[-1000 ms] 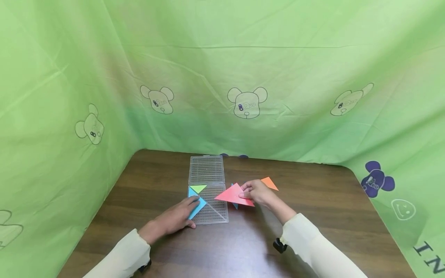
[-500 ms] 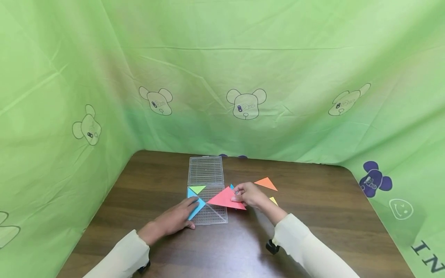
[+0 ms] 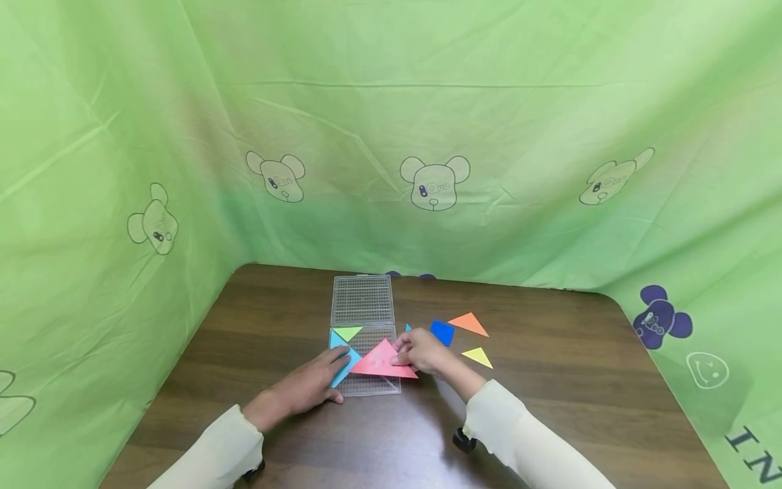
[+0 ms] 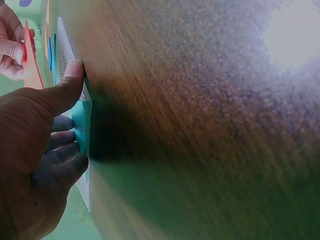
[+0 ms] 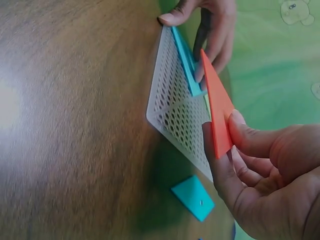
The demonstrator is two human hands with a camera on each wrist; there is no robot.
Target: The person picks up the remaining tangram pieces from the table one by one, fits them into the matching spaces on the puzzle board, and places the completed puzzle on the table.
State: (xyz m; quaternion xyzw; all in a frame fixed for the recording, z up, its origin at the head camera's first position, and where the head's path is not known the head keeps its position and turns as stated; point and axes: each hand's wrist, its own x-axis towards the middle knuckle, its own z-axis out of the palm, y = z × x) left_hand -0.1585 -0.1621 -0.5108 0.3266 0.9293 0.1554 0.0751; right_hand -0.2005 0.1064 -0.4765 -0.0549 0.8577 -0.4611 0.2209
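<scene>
My left hand (image 3: 314, 380) rests on a large light-blue triangle (image 5: 184, 60) lying in a clear perforated case (image 5: 167, 95). Its thumb touches the case's near edge in the left wrist view. With thumb and fingers, my right hand (image 3: 425, 353) pinches a large red triangle tangram piece (image 3: 377, 363) by its right side. The red piece is tilted over the case, its left tip overlapping the blue triangle in the head view. A light-green triangle (image 3: 347, 333) sits at the case's back left. A diagonal ridge crosses the case floor.
The case's perforated lid (image 3: 363, 300) lies folded back behind it. On the wooden table (image 3: 550, 367), right of the case, are a teal four-sided piece (image 5: 193, 198), a dark-blue square (image 3: 442, 333), an orange triangle (image 3: 470, 324) and a yellow triangle (image 3: 478, 356). Green cloth (image 3: 379, 102) hangs behind.
My right hand has carried the red triangle left and nearer me, over the case. The dark-blue square and yellow triangle have come into full view. My left hand has stayed in place.
</scene>
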